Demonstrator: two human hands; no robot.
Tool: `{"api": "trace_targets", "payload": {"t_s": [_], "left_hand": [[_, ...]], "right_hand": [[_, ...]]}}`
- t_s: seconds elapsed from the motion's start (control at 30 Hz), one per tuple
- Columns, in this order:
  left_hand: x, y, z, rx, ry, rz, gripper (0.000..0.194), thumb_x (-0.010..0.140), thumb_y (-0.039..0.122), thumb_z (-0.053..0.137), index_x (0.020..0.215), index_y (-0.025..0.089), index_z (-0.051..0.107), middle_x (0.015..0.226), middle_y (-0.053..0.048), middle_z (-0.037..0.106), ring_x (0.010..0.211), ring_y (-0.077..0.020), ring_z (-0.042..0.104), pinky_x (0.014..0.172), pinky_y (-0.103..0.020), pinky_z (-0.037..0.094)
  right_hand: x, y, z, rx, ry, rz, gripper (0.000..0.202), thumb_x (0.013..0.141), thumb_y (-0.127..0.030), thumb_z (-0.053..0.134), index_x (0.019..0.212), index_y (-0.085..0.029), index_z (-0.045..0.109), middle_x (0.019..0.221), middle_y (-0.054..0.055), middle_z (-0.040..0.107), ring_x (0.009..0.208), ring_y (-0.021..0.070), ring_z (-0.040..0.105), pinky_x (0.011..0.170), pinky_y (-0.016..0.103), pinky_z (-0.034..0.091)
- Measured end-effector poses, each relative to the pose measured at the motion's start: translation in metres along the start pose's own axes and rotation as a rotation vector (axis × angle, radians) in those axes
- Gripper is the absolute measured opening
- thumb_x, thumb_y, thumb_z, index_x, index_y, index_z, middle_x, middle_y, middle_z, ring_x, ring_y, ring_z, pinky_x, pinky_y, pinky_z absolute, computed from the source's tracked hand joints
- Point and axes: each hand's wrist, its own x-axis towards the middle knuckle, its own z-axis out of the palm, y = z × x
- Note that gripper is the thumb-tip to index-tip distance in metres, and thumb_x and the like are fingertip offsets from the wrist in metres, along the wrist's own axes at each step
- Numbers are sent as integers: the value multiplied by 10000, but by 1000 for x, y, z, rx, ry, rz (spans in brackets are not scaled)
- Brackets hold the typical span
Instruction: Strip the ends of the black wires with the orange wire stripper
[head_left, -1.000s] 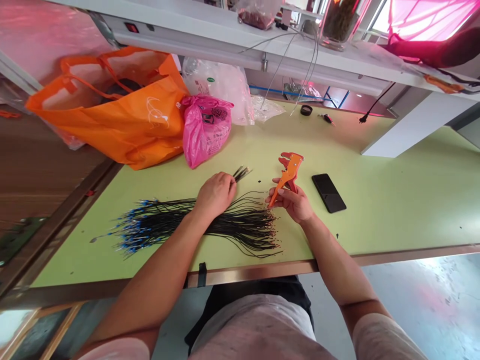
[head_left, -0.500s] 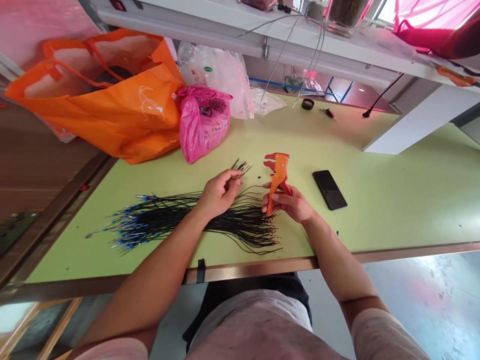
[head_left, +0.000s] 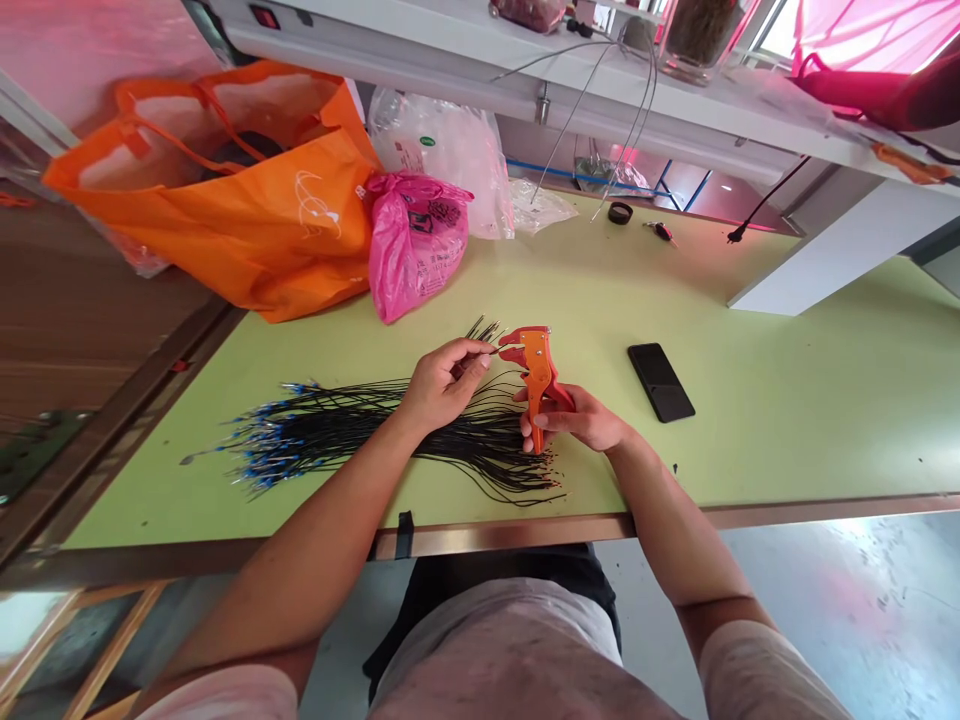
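My left hand (head_left: 450, 382) is closed in a pinch on a thin black wire, its end pointing right. Behind its fingers, more black wire ends (head_left: 486, 328) stick up on the table. My right hand (head_left: 576, 418) grips an orange and red wire stripper (head_left: 537, 375) by its handles. The stripper's jaws face left and meet the tip of the held wire; whether they bite on it I cannot tell. Under both hands lies a wide bundle of black wires (head_left: 472, 440), with blue and silver ends (head_left: 270, 450) at the left and bare copper tips at the right.
A black phone (head_left: 661, 382) lies right of my right hand. At the back left stand an orange bag (head_left: 255, 220) and a pink plastic bag (head_left: 420, 250). A tape roll (head_left: 620, 212) sits farther back, below the white shelf (head_left: 450, 60). A white support (head_left: 810, 250) rises at the right.
My right hand has brought the wire stripper left and slightly down, so its jaws now meet the wire's tip. My left hand has stayed nearly still, holding the wire.
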Motion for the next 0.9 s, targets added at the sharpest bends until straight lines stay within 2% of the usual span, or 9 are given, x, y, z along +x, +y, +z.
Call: {"api": "trace_targets", "payload": {"t_s": [0.13, 0.23, 0.43, 0.73, 0.9], "left_hand": [[1, 5, -2, 14, 19, 20, 285, 944, 429, 646, 973, 169, 758, 677, 12, 600, 555, -106, 453, 535, -231, 377], [1, 8, -4, 44, 17, 25, 309, 934, 450, 659, 921, 159, 761, 638, 23, 569, 548, -100, 415, 530, -231, 355], [1, 8, -5, 9, 7, -2, 322, 921, 464, 665, 939, 157, 762, 621, 28, 545, 546, -102, 416, 517, -227, 347], [1, 2, -4, -38, 23, -9, 182, 908, 354, 655, 901, 179, 708, 643, 26, 538, 558, -109, 449, 540, -232, 363], [0, 3, -5, -32, 8, -8, 200, 906, 378, 676, 890, 180, 706, 641, 27, 544, 565, -112, 455, 544, -237, 366]], "right_hand": [[0, 1, -1, -6, -20, 6, 473, 857, -329, 850, 1222, -137, 618, 924, 64, 764, 761, 203, 793, 638, 274, 618], [0, 2, -2, -6, -31, 12, 489, 859, -336, 849, 1237, -135, 611, 929, 64, 757, 761, 207, 792, 643, 282, 617], [0, 3, -2, -11, -65, 11, 505, 862, -343, 851, 1250, -130, 607, 937, 70, 752, 773, 213, 789, 660, 298, 620], [0, 4, -2, -11, -83, 9, 488, 873, -330, 844, 1252, -130, 609, 933, 72, 753, 774, 212, 786, 672, 301, 615], [0, 5, -2, -3, -80, 16, 483, 870, -325, 845, 1247, -129, 614, 926, 70, 748, 777, 218, 786, 678, 308, 619]]}}
